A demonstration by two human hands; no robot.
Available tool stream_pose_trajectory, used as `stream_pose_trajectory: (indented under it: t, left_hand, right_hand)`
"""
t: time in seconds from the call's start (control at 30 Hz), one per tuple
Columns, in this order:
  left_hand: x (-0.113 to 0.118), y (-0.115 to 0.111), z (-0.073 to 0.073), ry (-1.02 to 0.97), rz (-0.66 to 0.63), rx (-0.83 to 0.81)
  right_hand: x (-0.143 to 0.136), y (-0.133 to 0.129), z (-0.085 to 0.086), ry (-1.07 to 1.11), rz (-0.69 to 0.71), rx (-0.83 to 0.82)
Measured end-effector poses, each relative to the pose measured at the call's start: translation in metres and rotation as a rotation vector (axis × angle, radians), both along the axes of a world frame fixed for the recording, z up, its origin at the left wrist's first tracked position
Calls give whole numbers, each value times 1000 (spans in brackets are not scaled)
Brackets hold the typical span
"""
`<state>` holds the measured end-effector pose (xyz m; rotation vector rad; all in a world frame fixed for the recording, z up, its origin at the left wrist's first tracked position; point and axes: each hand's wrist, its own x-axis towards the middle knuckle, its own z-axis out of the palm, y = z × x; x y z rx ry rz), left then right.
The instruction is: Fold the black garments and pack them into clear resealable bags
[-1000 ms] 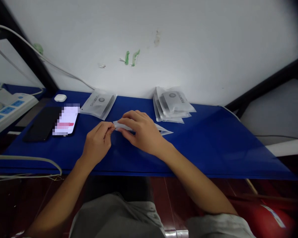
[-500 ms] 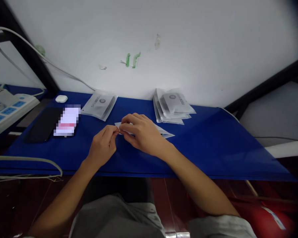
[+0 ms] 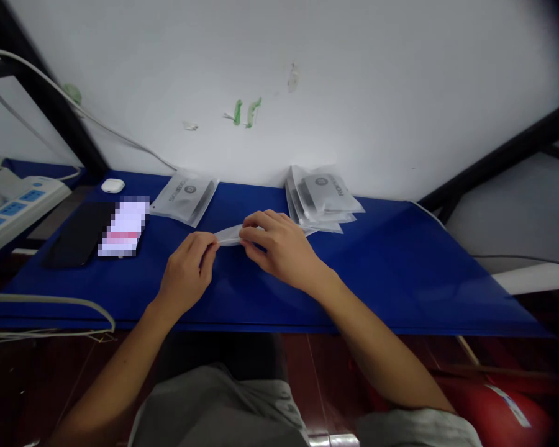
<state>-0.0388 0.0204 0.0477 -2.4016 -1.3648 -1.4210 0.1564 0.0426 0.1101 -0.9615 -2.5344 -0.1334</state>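
Note:
A translucent zip bag (image 3: pixel 229 236) lies low over the blue table, its near edge stretched between my two hands. My left hand (image 3: pixel 189 268) pinches the bag's left corner between thumb and fingers. Farther along the same edge, my right hand (image 3: pixel 279 248) grips it with thumb and fingertips and hides most of the bag. Behind my right hand sits a pile of frosted zip bags (image 3: pixel 328 195) with dark printing. Another printed frosted bag (image 3: pixel 185 197) rests beyond my left hand, near the wall.
At the left lie a lit phone (image 3: pixel 124 226), a dark flat device (image 3: pixel 77 236) and a small white case (image 3: pixel 112 185). A power strip (image 3: pixel 25 202) stands at the far left. A white cable (image 3: pixel 107 129) runs along the wall (image 3: pixel 377 93). The blue table (image 3: pixel 377 279) has black frame bars at both sides.
My right hand has slid rightward along the bag's edge, away from my left hand. More of the edge now shows between them. My left hand keeps its pinch on the corner.

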Motion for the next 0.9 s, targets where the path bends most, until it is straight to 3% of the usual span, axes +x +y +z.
stream_pose_trajectory:
  t: [0.6, 0.9]
  left_hand:
    - [8, 2, 5, 44, -75, 5]
    - [8, 2, 3, 138, 11, 84]
  right_hand:
    - [-4, 0, -13, 77, 34, -60]
    - [-5, -4, -22, 59, 3, -9]
